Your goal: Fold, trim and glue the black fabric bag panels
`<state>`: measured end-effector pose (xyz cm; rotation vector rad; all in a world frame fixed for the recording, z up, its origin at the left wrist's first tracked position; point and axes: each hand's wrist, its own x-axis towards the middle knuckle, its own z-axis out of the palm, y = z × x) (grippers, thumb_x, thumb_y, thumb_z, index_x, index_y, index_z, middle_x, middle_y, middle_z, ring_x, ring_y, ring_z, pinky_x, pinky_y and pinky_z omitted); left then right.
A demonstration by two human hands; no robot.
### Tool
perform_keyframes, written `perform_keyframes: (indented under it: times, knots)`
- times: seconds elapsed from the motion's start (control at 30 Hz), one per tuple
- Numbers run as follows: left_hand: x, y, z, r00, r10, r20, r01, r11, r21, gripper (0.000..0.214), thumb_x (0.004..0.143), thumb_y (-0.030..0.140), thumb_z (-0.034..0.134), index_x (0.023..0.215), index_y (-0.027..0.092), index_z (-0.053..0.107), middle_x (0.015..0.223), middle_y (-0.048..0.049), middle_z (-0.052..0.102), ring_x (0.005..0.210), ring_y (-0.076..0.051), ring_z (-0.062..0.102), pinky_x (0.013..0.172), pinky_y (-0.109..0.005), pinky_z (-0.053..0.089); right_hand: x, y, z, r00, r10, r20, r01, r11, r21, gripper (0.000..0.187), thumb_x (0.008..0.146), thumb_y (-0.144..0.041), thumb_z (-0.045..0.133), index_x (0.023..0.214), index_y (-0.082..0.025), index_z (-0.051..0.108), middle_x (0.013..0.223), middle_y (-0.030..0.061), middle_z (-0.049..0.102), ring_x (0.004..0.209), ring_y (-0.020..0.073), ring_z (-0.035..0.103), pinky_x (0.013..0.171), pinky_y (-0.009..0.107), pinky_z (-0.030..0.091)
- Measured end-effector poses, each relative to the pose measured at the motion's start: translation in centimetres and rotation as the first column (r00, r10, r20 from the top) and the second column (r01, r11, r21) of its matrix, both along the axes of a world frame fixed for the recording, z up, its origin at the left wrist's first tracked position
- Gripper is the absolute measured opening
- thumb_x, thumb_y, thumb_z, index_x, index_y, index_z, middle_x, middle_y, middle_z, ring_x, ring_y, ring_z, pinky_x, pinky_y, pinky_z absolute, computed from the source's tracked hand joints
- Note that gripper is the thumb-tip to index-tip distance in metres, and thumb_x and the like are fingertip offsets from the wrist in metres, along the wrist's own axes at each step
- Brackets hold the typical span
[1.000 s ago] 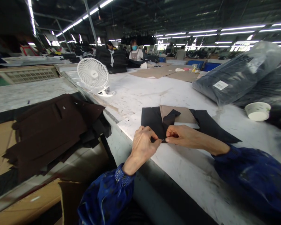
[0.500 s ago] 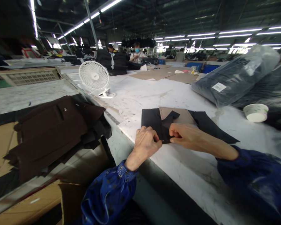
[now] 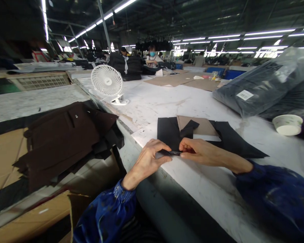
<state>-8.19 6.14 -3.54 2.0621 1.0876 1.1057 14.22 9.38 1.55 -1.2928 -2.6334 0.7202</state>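
Note:
My left hand (image 3: pixel 149 158) and my right hand (image 3: pixel 197 152) meet at the near edge of a black fabric piece (image 3: pixel 168 133) lying on the white table (image 3: pixel 187 101). Both pinch the fabric's front edge between thumb and fingers, with a short dark strip stretched between them. A tan cardboard template (image 3: pixel 205 125) lies on the fabric, and a folded black flap (image 3: pixel 189 128) rests over it. More black fabric (image 3: pixel 233 141) spreads to the right under my right forearm.
A white desk fan (image 3: pixel 107 81) stands at the table's far left edge. Dark brown garments (image 3: pixel 63 138) are piled on a lower surface to the left. Plastic-wrapped dark bundles (image 3: pixel 258 87) and a white bowl (image 3: pixel 287 124) sit on the right. People work at the far end.
My hands have drawn slightly apart along the fabric edge, with the dark strip now stretched between the fingertips. The view has shifted a little to the left.

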Motion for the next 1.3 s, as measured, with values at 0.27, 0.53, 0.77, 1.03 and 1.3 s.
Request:
perform_keyframes:
  times: [0.27,0.53,0.77,1.03,1.3]
  knots:
    - [1.8,-0.1,0.1,0.989,0.135,-0.067,-0.130,0.989,0.064,0.006,0.079,0.020,0.069,0.073,0.019,0.070,0.085,-0.0027,0.066,0.087,-0.018,0.056,0.085,-0.035,0.042,-0.3,-0.3,-0.2,0.999,-0.047,0.022,0.046,0.999,0.021,0.021,0.085,-0.041,0.050,0.085,-0.020,0.051,0.070,0.0004,0.056,0.062,0.0147,0.049,0.058,0.026,0.034]
    - [3.1,0.0,1.1,0.958,0.268,-0.101,-0.277,0.957,-0.085,0.016,0.071,0.011,0.062,0.056,0.019,0.061,0.077,-0.0017,0.065,0.083,-0.020,0.054,0.080,-0.036,0.042,-1.5,-0.5,-0.1,0.978,-0.202,0.055,0.201,0.979,0.018,0.016,0.077,-0.036,0.054,0.076,-0.021,0.049,0.065,-0.0007,0.057,0.060,0.0151,0.050,0.055,0.027,0.034]
    - [4.0,0.2,1.4,0.906,0.313,-0.284,-0.349,0.933,-0.086,0.015,0.069,0.012,0.058,0.056,0.019,0.055,0.080,-0.0027,0.064,0.088,-0.022,0.052,0.083,-0.040,0.039,-1.9,-0.6,0.0,0.971,-0.234,0.039,0.232,0.972,0.042,0.020,0.075,-0.039,0.055,0.071,-0.020,0.050,0.063,-0.0013,0.057,0.059,0.0143,0.049,0.054,0.026,0.033]
    - [2.9,0.2,1.3,0.953,0.228,-0.201,-0.248,0.965,-0.081,0.015,0.074,0.014,0.060,0.060,0.018,0.062,0.083,-0.0039,0.066,0.087,-0.022,0.056,0.085,-0.039,0.041,-2.4,0.3,0.2,0.974,-0.198,0.107,0.196,0.980,0.023,0.028,0.077,-0.045,0.057,0.068,-0.017,0.054,0.062,-0.0004,0.057,0.058,0.0132,0.049,0.052,0.026,0.030]
    - [-1.5,0.6,0.7,0.938,0.172,0.302,-0.097,0.964,-0.248,0.022,0.084,0.029,0.061,0.098,0.016,0.070,0.094,-0.0066,0.071,0.087,-0.019,0.064,0.083,-0.033,0.047,-1.9,0.6,0.0,0.985,-0.156,0.068,0.156,0.988,-0.006,0.032,0.078,-0.048,0.056,0.071,-0.017,0.054,0.064,-0.0004,0.057,0.059,0.0124,0.048,0.051,0.025,0.029]
